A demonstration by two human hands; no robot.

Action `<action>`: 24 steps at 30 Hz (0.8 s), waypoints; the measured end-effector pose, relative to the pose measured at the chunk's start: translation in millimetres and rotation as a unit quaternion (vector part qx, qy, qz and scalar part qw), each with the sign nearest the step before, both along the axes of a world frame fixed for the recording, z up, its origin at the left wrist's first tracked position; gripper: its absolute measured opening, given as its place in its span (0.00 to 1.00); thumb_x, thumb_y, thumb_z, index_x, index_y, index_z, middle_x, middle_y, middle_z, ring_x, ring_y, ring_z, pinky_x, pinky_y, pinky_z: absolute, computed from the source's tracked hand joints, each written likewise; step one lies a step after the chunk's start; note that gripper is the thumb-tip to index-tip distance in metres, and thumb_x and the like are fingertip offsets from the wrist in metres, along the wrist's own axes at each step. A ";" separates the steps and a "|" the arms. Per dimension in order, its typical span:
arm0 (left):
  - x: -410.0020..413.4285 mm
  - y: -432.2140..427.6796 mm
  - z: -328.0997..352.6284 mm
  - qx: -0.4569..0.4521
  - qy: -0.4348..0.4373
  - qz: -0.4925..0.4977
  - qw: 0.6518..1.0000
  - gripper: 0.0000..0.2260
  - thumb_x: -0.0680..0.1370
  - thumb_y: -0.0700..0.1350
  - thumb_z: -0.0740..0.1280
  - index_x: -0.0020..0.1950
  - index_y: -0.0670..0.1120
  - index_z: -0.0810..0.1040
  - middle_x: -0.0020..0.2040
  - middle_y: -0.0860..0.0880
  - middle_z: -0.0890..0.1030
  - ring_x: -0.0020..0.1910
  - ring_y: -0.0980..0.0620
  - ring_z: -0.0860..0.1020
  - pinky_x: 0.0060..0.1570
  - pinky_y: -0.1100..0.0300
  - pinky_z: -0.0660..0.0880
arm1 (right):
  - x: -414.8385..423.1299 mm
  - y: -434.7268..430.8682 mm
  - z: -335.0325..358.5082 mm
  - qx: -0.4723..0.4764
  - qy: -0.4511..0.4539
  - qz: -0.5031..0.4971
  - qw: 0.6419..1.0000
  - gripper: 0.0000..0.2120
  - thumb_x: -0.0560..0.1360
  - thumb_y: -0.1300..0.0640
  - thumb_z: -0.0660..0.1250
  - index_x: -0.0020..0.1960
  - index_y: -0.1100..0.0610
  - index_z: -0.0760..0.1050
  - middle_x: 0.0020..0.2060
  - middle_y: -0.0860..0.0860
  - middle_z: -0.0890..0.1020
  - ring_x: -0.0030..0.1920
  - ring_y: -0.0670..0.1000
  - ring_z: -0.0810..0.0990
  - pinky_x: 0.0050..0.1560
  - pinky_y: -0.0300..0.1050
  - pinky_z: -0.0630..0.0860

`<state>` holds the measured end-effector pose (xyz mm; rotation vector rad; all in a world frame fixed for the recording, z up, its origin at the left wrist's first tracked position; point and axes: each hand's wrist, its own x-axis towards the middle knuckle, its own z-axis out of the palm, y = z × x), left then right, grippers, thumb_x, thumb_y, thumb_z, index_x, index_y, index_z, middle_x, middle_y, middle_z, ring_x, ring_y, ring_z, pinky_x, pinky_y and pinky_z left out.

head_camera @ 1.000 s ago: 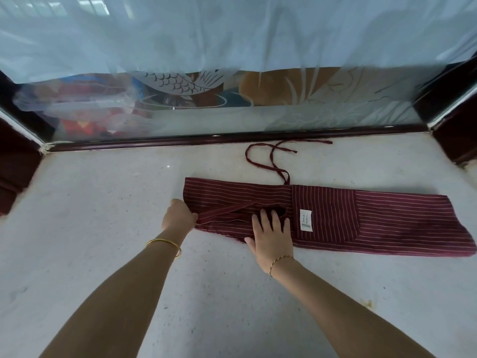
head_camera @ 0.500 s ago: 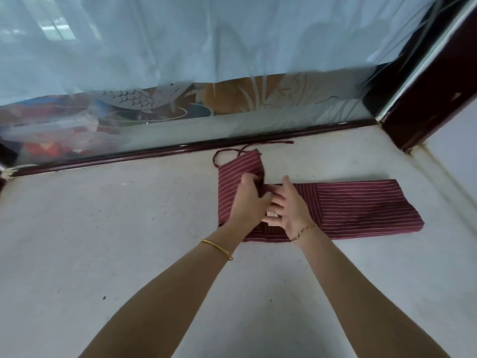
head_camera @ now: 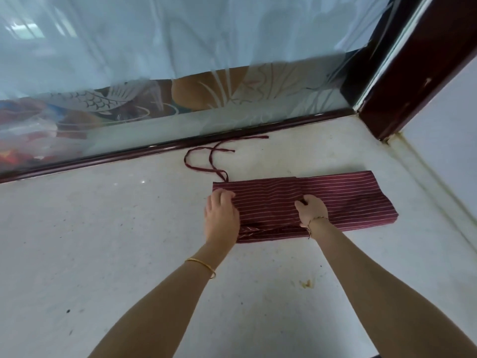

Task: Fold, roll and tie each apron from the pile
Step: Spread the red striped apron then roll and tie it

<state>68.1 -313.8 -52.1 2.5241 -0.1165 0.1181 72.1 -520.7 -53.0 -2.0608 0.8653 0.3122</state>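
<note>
While folded flat, striped maroon apron (head_camera: 343,197) | L hand (head_camera: 222,215) flat on it | R hand (head_camera: 311,209) grips fold

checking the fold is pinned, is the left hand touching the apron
Touching. The head view shows the left hand lying on the apron's left end, fingers over the striped cloth.

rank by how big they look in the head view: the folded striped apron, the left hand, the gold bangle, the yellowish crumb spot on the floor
1. folded striped apron
2. left hand, though it sits slightly nearer the camera
3. gold bangle, also nearer the camera than the apron
4. yellowish crumb spot, smallest
</note>
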 end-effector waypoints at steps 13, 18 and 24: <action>-2.1 -13.6 -36.3 0.221 0.059 -0.143 0.963 0.28 0.80 0.56 0.44 0.75 0.41 0.62 0.75 0.40 0.61 0.75 0.42 0.59 0.72 0.47 0.59 | -4.3 -19.8 -21.7 -0.165 -0.003 0.052 0.985 0.11 0.81 0.64 0.53 0.61 0.62 0.69 0.51 0.59 0.75 0.42 0.55 0.72 0.42 0.48 0.71; -4.9 -24.0 -33.0 0.218 0.089 -0.179 0.955 0.28 0.81 0.58 0.41 0.78 0.45 0.50 0.78 0.45 0.50 0.77 0.46 0.48 0.73 0.53 0.52 | -0.5 -31.6 -19.5 -0.154 -0.011 0.030 0.988 0.09 0.79 0.67 0.53 0.57 0.62 0.68 0.52 0.61 0.73 0.39 0.55 0.71 0.40 0.47 0.71; 0.1 -28.0 -42.2 0.322 0.138 -0.221 0.910 0.28 0.82 0.58 0.42 0.78 0.44 0.42 0.78 0.43 0.44 0.77 0.45 0.44 0.76 0.51 0.46 | -0.4 -37.7 -23.8 -0.144 -0.014 0.015 0.989 0.09 0.78 0.69 0.54 0.56 0.62 0.69 0.52 0.61 0.74 0.39 0.55 0.73 0.45 0.52 0.79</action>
